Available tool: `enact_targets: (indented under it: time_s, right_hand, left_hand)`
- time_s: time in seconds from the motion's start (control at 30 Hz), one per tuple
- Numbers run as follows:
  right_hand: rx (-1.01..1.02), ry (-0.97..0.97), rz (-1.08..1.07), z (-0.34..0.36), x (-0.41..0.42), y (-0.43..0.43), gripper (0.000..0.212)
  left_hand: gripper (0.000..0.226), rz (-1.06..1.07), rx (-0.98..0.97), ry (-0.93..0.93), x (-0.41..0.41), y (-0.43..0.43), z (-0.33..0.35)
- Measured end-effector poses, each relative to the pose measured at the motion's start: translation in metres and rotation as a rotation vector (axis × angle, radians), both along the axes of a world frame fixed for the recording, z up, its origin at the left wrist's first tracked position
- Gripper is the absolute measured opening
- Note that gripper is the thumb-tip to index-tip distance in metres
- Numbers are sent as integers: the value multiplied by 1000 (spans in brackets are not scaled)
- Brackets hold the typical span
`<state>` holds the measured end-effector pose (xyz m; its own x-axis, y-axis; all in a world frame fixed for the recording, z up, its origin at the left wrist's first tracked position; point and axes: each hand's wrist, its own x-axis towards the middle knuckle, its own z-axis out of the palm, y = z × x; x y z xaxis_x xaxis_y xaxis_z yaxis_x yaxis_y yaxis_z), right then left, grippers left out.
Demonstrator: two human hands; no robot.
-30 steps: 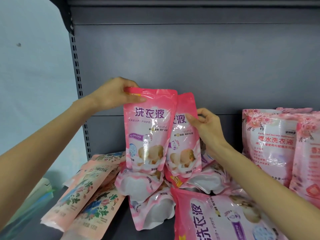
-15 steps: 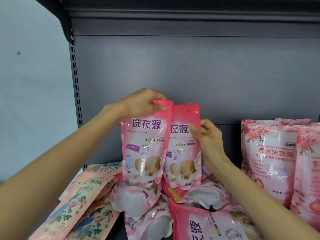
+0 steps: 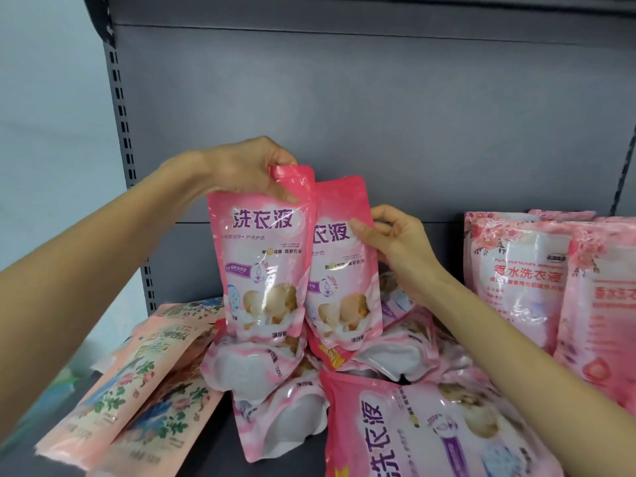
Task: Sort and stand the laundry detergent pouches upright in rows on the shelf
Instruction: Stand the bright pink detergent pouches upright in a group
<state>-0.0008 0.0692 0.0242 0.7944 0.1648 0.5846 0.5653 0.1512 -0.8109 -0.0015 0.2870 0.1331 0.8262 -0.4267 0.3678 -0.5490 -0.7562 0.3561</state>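
Note:
My left hand [image 3: 247, 166] pinches the top edge of a pink detergent pouch [image 3: 261, 256] and holds it upright above the pile. Just behind and to its right stands a second matching pink pouch [image 3: 344, 280], and my right hand [image 3: 395, 242] grips its right edge with thumb in front and fingers behind. Both pouches rest on several more pink pouches [image 3: 268, 373] that lie flat or on their backs on the grey shelf [image 3: 213, 442]. One large pink pouch [image 3: 430, 432] lies face up at the front.
Peach floral pouches [image 3: 137, 390] lie flat at the left of the shelf. Rose-print pink pouches [image 3: 523, 277] stand upright in a row at the right. Behind is the grey back panel [image 3: 378, 115], with a slotted upright [image 3: 120, 98] at the left.
My left hand has carried its pouch down and rightward, closer to the pouch in my right hand. The right hand and its pouch have stayed almost in place.

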Motion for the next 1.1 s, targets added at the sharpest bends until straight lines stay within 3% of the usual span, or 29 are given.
enact_targets:
  time_s: [0.1,0.37,0.67,0.93,1.1]
  right_hand:
    - [-34,12,19,2,-1,-2,1]
    - [-22,56,-27,2,-2,-35,23]
    - [-176,60,-186,-25,4,-70,19]
    - [-697,-91,-164,-46,9,-59,14]
    - [-1214,-158,-136,-53,7,-27,49]
  left_hand:
    - [11,36,10,-28,-3,2,0]
    - [17,158,-50,-192,-6,11,-14]
    - [26,264,-25,-321,-10,15,-21]
    - [16,453,-53,-354,-16,31,-25]
    - [19,487,-87,-372,-19,38,-30]
